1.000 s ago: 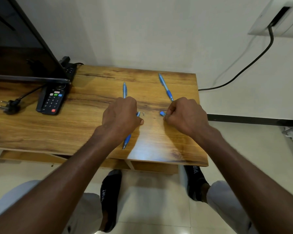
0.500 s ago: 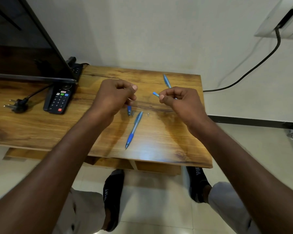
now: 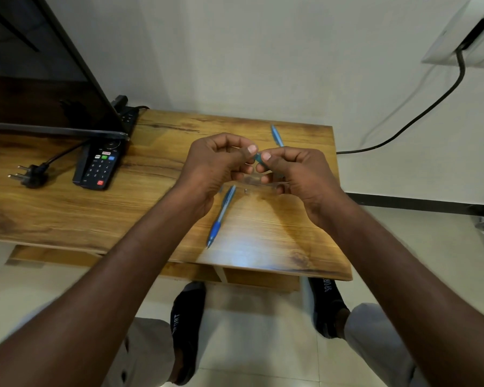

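Here, both hands are raised above the bench (image 3: 67, 219), meeting just above the centre of the frame. The right hand (image 3: 294, 171) has its fingers curled, and thumb and forefinger pinch a small blue pen part (image 3: 259, 158), which sticks out towards the left hand (image 3: 218, 166). The left hand is curled too, its thumb tip right at the end of that blue part. Whether it also grips the part or pinches something of its own I cannot tell, as the fingers hide it. Below the thumbs, between the two hands, there is a pale blur that is too smeared to name.

Under the hands a blue pen (image 3: 221, 216) lies flat on the wood, tip pointing to the lower left of the frame, untouched. Just to its right sits a tiny loose piece (image 3: 246, 191), apart from the pen. A second blue pen (image 3: 275, 135) lies higher up near the back edge, its lower end hidden behind the right hand.

Left of centre a black remote (image 3: 99, 166) rests on the bench beside a dark screen (image 3: 39, 79) that fills the upper left, and a loose plug (image 3: 30, 175) lies further left — well apart from the pens. At the bottom of the frame, two feet in black socks (image 3: 187, 325) stand on the tiled floor.
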Demonstrator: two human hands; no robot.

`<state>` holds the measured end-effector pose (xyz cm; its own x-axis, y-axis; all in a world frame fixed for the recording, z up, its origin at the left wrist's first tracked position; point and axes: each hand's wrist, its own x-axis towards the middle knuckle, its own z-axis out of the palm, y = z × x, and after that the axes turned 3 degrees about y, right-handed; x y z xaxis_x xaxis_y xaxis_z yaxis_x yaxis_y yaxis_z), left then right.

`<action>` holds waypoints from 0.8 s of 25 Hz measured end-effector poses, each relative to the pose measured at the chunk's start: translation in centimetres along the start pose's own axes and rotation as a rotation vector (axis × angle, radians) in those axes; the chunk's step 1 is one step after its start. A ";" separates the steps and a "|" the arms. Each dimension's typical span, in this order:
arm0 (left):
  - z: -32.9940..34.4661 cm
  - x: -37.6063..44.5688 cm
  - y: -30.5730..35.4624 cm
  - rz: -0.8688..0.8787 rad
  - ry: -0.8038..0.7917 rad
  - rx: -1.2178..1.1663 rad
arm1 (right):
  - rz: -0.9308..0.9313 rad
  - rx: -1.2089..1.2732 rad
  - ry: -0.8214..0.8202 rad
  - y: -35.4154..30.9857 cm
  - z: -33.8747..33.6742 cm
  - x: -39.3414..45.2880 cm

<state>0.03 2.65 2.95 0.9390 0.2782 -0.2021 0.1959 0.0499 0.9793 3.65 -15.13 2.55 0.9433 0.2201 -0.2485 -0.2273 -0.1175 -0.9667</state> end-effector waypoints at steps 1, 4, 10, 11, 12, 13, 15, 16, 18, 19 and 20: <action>0.2 0.0 -0.1 0.000 0.009 -0.003 | 0.003 -0.003 -0.004 0.0 0.1 -0.1; 0.4 -0.1 -0.2 -0.007 0.035 -0.004 | 0.029 0.012 -0.018 -0.2 0.2 -0.2; 0.5 -0.2 -0.3 0.008 0.000 0.008 | 0.078 0.078 -0.019 -0.7 0.1 -0.4; 0.5 -0.2 -0.3 0.011 -0.011 0.011 | 0.081 0.083 -0.016 -0.7 0.0 -0.4; 0.4 -0.2 -0.2 0.012 -0.018 0.013 | 0.082 0.087 -0.013 -0.8 0.0 -0.4; 0.4 -0.2 -0.2 0.014 -0.024 0.013 | 0.084 0.090 -0.011 -0.8 -0.1 -0.4; 0.3 -0.2 -0.1 0.012 -0.025 0.009 | 0.092 0.100 -0.011 -0.8 -0.1 -0.4; 0.4 -0.2 0.0 0.010 -0.024 0.006 | 0.098 0.108 -0.012 -0.8 -0.1 -0.4; 0.4 -0.4 0.1 0.004 -0.026 0.001 | 0.113 0.125 -0.011 -0.8 -0.1 -0.4; 0.4 -0.4 0.1 0.003 -0.025 -0.002 | 0.119 0.131 -0.009 -0.8 -0.1 -0.4; 0.4 -0.5 0.1 0.002 -0.022 -0.006 | 0.122 0.135 -0.010 -0.8 -0.1 -0.4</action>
<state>-0.27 2.12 3.16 0.9453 0.2575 -0.2003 0.1924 0.0556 0.9797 3.46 -15.24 3.41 0.9044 0.2220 -0.3643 -0.3709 -0.0129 -0.9286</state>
